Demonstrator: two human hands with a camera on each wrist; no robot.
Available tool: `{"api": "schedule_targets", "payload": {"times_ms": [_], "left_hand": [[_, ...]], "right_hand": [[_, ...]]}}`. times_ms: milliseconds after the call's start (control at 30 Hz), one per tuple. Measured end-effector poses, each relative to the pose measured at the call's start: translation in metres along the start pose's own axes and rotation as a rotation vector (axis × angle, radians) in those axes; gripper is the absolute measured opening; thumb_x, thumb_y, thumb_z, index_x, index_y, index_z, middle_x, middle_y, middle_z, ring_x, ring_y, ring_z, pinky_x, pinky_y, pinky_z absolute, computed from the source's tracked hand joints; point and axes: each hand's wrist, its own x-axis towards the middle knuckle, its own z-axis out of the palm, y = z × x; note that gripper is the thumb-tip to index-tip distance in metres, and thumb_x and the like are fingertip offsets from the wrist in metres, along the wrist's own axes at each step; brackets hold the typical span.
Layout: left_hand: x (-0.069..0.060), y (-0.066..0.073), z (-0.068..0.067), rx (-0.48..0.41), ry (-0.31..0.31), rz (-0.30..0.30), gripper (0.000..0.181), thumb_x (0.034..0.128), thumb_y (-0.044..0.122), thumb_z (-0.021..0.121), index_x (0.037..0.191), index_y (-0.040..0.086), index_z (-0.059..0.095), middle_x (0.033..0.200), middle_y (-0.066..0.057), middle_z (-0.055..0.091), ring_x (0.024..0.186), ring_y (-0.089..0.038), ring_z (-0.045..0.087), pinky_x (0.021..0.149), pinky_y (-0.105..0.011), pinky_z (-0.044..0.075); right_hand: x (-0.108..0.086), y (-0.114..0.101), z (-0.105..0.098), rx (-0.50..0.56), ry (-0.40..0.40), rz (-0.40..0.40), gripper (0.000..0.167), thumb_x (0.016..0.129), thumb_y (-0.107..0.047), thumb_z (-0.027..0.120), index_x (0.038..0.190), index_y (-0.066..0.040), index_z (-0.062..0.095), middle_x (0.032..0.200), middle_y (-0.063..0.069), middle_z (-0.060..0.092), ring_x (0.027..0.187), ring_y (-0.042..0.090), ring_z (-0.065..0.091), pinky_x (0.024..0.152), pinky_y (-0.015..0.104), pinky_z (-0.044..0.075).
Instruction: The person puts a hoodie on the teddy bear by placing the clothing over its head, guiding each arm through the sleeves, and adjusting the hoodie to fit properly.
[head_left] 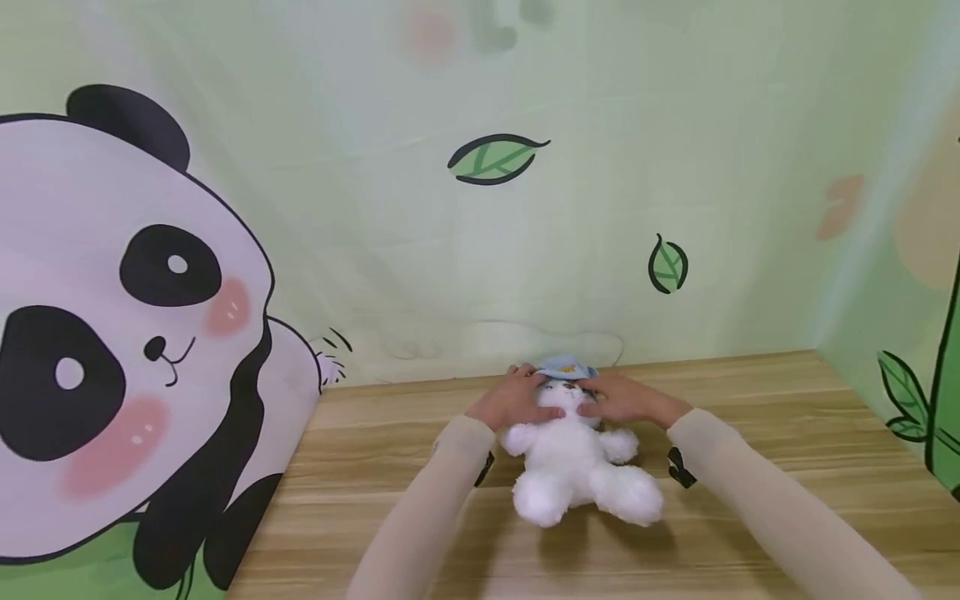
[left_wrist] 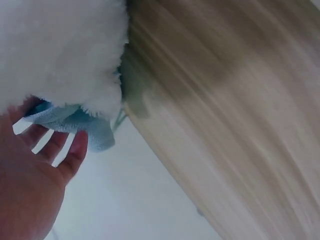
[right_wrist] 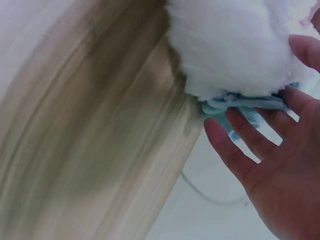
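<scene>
A white plush bear (head_left: 566,454) lies on the wooden table, its legs pointing towards me. On top of its head is a light blue hat (head_left: 564,367) with a small yellow patch. My left hand (head_left: 517,398) is at one side of the head, its fingers curled at the brim of the hat (left_wrist: 97,132). At the other side, my right hand (head_left: 626,398) holds the opposite part of the brim, with its fingers spread along the hat (right_wrist: 245,107). Both thumbs lie by the bear's face. White fur (left_wrist: 60,50) fills the top of the left wrist view.
The wooden tabletop (head_left: 390,467) ends at a pale green backdrop (head_left: 360,250) behind the bear. A large printed panda (head_left: 180,367) covers the backdrop's left side. A thin cord (right_wrist: 207,197) hangs past the table's edge in the right wrist view.
</scene>
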Motion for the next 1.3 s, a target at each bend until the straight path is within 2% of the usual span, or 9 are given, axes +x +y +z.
{"api": "schedule_targets", "payload": {"times_ms": [200, 300, 433, 500, 567, 700, 867, 1067, 1300], "left_hand": [[-0.010, -0.007, 0.006, -0.020, 0.101, -0.002, 0.072, 0.0866, 0.067, 0.058, 0.137, 0.016, 0.057, 0.145, -0.007, 0.048, 0.131, -0.029, 0.047, 0.104, -0.040, 0.047], [-0.011, -0.007, 0.009, -0.016, 0.183, 0.004, 0.063, 0.0862, 0.062, 0.063, 0.129, 0.017, 0.063, 0.138, -0.006, 0.057, 0.123, -0.025, 0.056, 0.098, -0.037, 0.050], [-0.011, -0.005, 0.016, -0.081, 0.259, -0.004, 0.055, 0.0842, 0.054, 0.071, 0.122, 0.016, 0.059, 0.114, -0.004, 0.069, 0.098, -0.018, 0.066, 0.082, -0.032, 0.053], [-0.012, -0.004, 0.018, -0.141, 0.277, -0.020, 0.058, 0.0836, 0.051, 0.073, 0.124, 0.015, 0.053, 0.109, -0.005, 0.070, 0.094, -0.017, 0.066, 0.081, -0.032, 0.053], [-0.013, -0.004, 0.020, -0.192, 0.283, -0.033, 0.063, 0.0837, 0.049, 0.074, 0.129, 0.013, 0.049, 0.114, -0.007, 0.069, 0.100, -0.019, 0.066, 0.085, -0.033, 0.053], [-0.015, -0.004, 0.023, -0.227, 0.274, -0.037, 0.065, 0.0863, 0.047, 0.071, 0.134, 0.009, 0.050, 0.127, -0.008, 0.064, 0.116, -0.022, 0.061, 0.098, -0.035, 0.050], [-0.017, -0.006, 0.026, -0.251, 0.297, -0.036, 0.050, 0.0872, 0.043, 0.072, 0.123, 0.010, 0.058, 0.119, -0.004, 0.065, 0.113, -0.019, 0.058, 0.096, -0.032, 0.048], [-0.018, -0.006, 0.030, -0.269, 0.343, 0.038, 0.031, 0.0887, 0.031, 0.073, 0.106, 0.010, 0.059, 0.110, -0.003, 0.063, 0.107, -0.020, 0.052, 0.093, -0.032, 0.042], [-0.019, -0.007, 0.038, -0.189, 0.454, 0.161, 0.023, 0.0851, 0.018, 0.075, 0.096, 0.011, 0.057, 0.101, -0.003, 0.061, 0.098, -0.021, 0.052, 0.088, -0.033, 0.043]], "right_hand": [[0.001, -0.004, 0.012, -0.038, 0.123, -0.031, 0.053, 0.097, -0.035, 0.059, 0.136, 0.000, 0.054, 0.131, 0.022, 0.060, 0.120, 0.040, 0.057, 0.101, 0.055, 0.045], [0.004, -0.004, 0.018, -0.052, 0.180, -0.053, 0.046, 0.096, -0.034, 0.062, 0.131, -0.006, 0.054, 0.112, 0.015, 0.068, 0.099, 0.029, 0.064, 0.087, 0.045, 0.051], [0.004, -0.004, 0.023, -0.040, 0.226, -0.032, 0.047, 0.093, -0.031, 0.067, 0.128, -0.010, 0.043, 0.088, 0.008, 0.064, 0.074, 0.018, 0.057, 0.072, 0.035, 0.048], [0.003, -0.006, 0.024, -0.025, 0.242, -0.021, 0.054, 0.093, -0.030, 0.067, 0.133, -0.006, 0.038, 0.093, 0.014, 0.066, 0.078, 0.022, 0.061, 0.075, 0.040, 0.050], [0.002, -0.008, 0.025, -0.022, 0.248, 0.001, 0.060, 0.093, -0.030, 0.067, 0.139, -0.003, 0.039, 0.107, 0.020, 0.067, 0.093, 0.029, 0.065, 0.084, 0.046, 0.052], [0.003, -0.010, 0.029, -0.091, 0.263, 0.016, 0.054, 0.095, -0.030, 0.064, 0.136, 0.001, 0.049, 0.124, 0.022, 0.063, 0.111, 0.037, 0.062, 0.095, 0.052, 0.049], [0.004, -0.014, 0.036, -0.110, 0.352, -0.019, 0.045, 0.093, -0.026, 0.067, 0.127, 0.001, 0.055, 0.120, 0.019, 0.062, 0.109, 0.036, 0.062, 0.093, 0.051, 0.050], [0.006, -0.016, 0.042, -0.151, 0.454, -0.081, 0.031, 0.088, -0.019, 0.072, 0.110, -0.001, 0.059, 0.101, 0.012, 0.064, 0.089, 0.027, 0.063, 0.078, 0.044, 0.052], [0.007, -0.026, 0.041, -0.269, 0.459, -0.103, 0.020, 0.082, -0.016, 0.077, 0.090, -0.010, 0.059, 0.088, 0.002, 0.056, 0.074, 0.017, 0.052, 0.064, 0.034, 0.046]]}}
